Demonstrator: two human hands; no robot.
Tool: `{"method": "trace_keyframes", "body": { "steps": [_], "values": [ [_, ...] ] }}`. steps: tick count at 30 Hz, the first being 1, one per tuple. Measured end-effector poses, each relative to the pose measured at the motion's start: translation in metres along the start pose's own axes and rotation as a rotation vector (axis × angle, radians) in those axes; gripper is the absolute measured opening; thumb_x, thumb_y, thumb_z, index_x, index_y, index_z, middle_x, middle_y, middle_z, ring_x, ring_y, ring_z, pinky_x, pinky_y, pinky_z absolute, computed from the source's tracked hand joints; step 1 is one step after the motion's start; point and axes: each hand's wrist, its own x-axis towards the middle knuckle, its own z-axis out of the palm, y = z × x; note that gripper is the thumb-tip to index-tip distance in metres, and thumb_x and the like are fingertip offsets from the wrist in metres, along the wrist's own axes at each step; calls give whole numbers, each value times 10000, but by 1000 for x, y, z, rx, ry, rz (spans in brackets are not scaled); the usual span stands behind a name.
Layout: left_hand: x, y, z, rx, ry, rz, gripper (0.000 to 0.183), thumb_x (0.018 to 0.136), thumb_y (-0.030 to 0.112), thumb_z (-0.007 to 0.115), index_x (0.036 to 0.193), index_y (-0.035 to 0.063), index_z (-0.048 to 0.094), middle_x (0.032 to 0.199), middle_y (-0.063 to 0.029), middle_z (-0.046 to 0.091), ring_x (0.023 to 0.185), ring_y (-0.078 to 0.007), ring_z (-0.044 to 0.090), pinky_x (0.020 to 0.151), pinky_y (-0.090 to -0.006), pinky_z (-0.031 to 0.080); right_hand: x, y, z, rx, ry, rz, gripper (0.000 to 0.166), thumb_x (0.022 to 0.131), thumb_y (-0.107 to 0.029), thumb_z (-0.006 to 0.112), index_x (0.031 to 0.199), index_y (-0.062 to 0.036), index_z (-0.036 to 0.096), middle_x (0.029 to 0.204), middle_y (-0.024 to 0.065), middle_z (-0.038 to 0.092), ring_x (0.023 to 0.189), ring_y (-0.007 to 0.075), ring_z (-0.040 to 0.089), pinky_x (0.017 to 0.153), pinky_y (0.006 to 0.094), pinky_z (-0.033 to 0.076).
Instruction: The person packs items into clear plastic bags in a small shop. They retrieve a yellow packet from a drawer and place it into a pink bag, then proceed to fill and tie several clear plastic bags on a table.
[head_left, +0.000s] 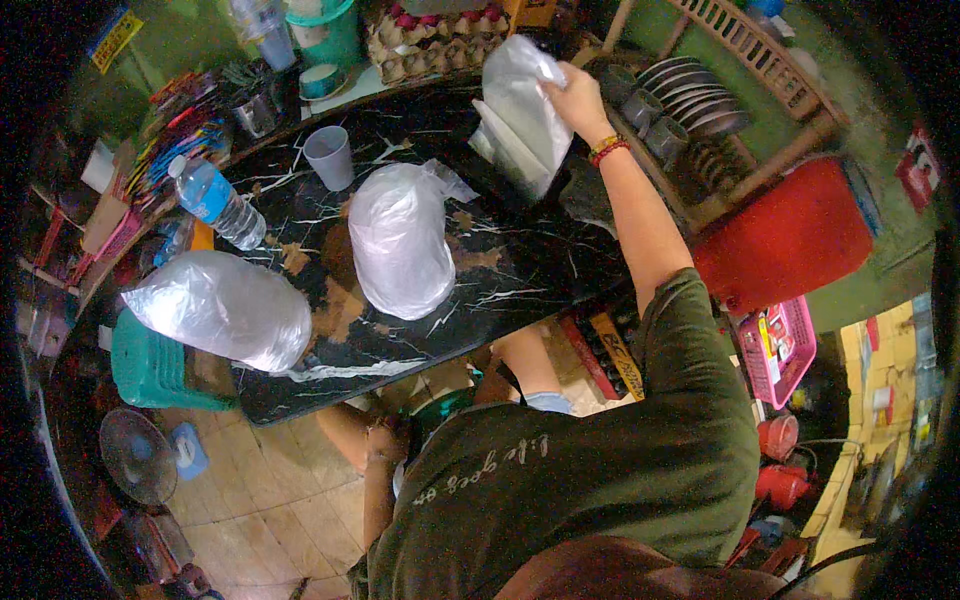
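Note:
My right hand (577, 101), with a beaded bracelet at its wrist, grips the top edge of a translucent white plastic bag (525, 120) over the far right of the black marbled table (517, 285). Down below the table's near edge is my left hand (386, 442), by my leg; its fingers are dark and unclear. A filled white plastic bag (401, 240) lies at mid-table, and another bulging one (225, 311) lies at the left edge. Behind them stand a plastic cup (329, 159) and a tilted-looking water bottle (217, 202) with a blue label.
Egg trays (439, 45) and a green tub (322, 34) are along the back. At right are a rack of plates (690, 97), a red container (787, 232) and a pink basket (784, 352). Stacked green plastic stools (154, 367) and a fan (139, 457) stand at left.

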Motion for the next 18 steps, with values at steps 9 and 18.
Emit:
{"method": "trace_keyframes", "body": {
  "steps": [9,18],
  "values": [
    [-14,46,-62,-50,-134,-4,324,736,229,693,1012,86,604,1103,-107,578,992,-246,559,817,-386,443,-2,-38,-42,268,68,60,358,744,-225,668,991,24,599,893,156,651,790,267,626,714,339,483],
    [-36,177,-213,-1105,427,572,1058,528,260,857,1352,29,236,1320,-122,386,1181,-215,407,985,-362,313,-159,-170,-86,833,-1121,227,338,730,-163,704,1003,9,602,889,47,625,775,76,540,694,229,434]
  ]
}}
